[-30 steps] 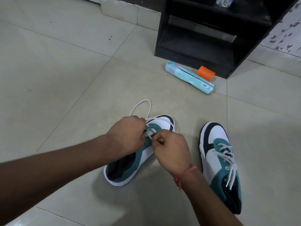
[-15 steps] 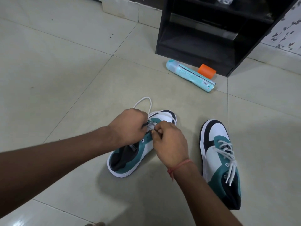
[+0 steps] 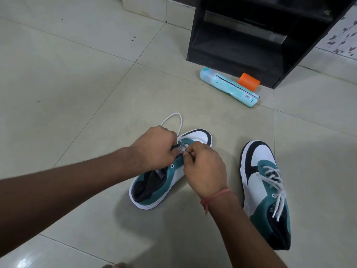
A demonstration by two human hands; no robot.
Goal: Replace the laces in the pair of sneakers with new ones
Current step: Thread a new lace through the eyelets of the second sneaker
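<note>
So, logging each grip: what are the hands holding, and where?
Both the left hand and right hand pinch the white lace at the left sneaker's forward eyelets.

Both my hands sit over the front eyelets of the teal-and-white sneaker on the left, left hand on its left side, right hand on its right, fingers meeting at the white cord lace. Lace loop lies on the pale floor tiles just beyond the toe. Laced teal-and-white sneaker lies to the right, apart. Farther back, light-blue spray can lies on its side, orange cylindrical cap just behind it, both in front of the black wooden shelf unit.
</note>
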